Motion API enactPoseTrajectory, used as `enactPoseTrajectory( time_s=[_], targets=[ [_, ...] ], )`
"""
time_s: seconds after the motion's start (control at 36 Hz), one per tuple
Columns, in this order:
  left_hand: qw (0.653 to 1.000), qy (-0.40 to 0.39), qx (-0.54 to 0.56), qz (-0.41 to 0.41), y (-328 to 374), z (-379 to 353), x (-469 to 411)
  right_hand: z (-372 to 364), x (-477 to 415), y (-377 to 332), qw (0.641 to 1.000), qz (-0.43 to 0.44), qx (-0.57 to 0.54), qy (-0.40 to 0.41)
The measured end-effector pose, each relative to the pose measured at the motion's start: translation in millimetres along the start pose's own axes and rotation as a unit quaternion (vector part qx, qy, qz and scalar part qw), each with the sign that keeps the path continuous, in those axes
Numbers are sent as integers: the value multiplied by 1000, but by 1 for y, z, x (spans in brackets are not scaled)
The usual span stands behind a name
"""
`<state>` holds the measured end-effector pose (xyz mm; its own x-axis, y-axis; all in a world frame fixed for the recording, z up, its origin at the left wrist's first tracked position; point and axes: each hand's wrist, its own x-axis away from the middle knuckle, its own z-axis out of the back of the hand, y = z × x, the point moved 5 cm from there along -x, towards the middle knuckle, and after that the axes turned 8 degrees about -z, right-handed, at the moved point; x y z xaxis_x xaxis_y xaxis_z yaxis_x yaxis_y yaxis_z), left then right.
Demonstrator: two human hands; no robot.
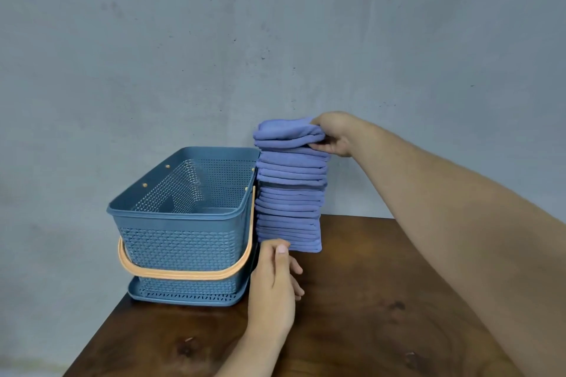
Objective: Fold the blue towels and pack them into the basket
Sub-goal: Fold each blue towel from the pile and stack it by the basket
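Note:
A tall stack of folded blue towels (289, 199) stands on the brown wooden table (367, 315), against the wall. My right hand (333, 133) grips the top folded towel (288, 131) at its right edge, thumb under and fingers over. My left hand (275, 278) rests on the table at the foot of the stack, its fingers loosely curled and holding nothing. To the left of the stack stands the blue plastic basket (183, 239) with an orange handle (183, 272) folded down. The basket looks empty inside.
The basket sits on a matching blue lid or tray (183, 297) near the table's left edge. A grey wall (275, 40) rises right behind the table. Bare tabletop lies in front of the stack and to its right.

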<state>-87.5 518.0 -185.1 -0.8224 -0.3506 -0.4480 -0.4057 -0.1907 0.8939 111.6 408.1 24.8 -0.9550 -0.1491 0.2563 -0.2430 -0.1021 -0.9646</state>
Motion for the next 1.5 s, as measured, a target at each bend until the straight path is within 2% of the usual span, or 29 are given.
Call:
enactPoseTrajectory(
  time_s=[0.17,0.22,0.28,0.31,0.36,0.39,0.42,0.47,0.56,0.61,0.67,0.72,0.81,0.89,0.94,1.03,1.11,1.28,1.33,1.44,1.5],
  targets=[
    [1000,-8,-6,-8,1,-1,1,4,-7,-10,997,39,-47,39],
    [1000,-9,-8,-10,2,-1,1,6,-10,-9,998,37,3,48],
    [1000,-10,-12,-10,2,0,1,8,-9,-10,990,34,114,69],
    [1000,-10,-14,-11,2,0,1,11,-8,-13,976,43,189,97],
    [1000,-11,-15,-13,3,0,2,18,-11,-24,918,96,349,162],
    [1000,-12,-16,-14,3,0,2,21,-13,-30,885,138,403,189],
    [1000,-14,-18,-16,4,-1,2,21,-9,-35,867,178,423,195],
    [999,-20,-22,-19,5,-1,3,14,-3,-39,854,254,423,166],
    [999,-29,-29,-26,5,-2,4,-10,9,-37,818,338,461,64],
    [998,-34,-34,-28,5,-3,4,-27,15,-24,779,330,533,-4],
    [998,-40,-40,-28,5,-3,4,-34,12,-9,733,305,607,-29],
    [997,-46,-50,-31,4,-3,4,-34,12,-5,725,316,612,-16],
    [996,-57,-57,-36,4,-4,5,-23,28,-10,735,383,558,37],
    [995,-68,-58,-35,6,-8,7,-3,59,-1,712,456,525,96],
    [994,-82,-65,-38,7,-11,10,16,80,20,705,476,512,119],
    [987,-118,-92,-55,11,-18,19,49,110,67,702,468,517,141],
    [974,-177,-122,-78,15,-28,30,93,134,121,715,435,525,154],
    [944,-269,-165,-94,18,-51,47,198,156,212,786,291,512,185],
    [933,-291,-187,-96,18,-60,52,236,155,233,797,253,504,216],
    [895,-336,-270,-114,15,-77,56,307,146,265,779,184,504,324],
    [876,-350,-310,-122,13,-82,57,333,141,282,752,85,545,361]
  ],
)
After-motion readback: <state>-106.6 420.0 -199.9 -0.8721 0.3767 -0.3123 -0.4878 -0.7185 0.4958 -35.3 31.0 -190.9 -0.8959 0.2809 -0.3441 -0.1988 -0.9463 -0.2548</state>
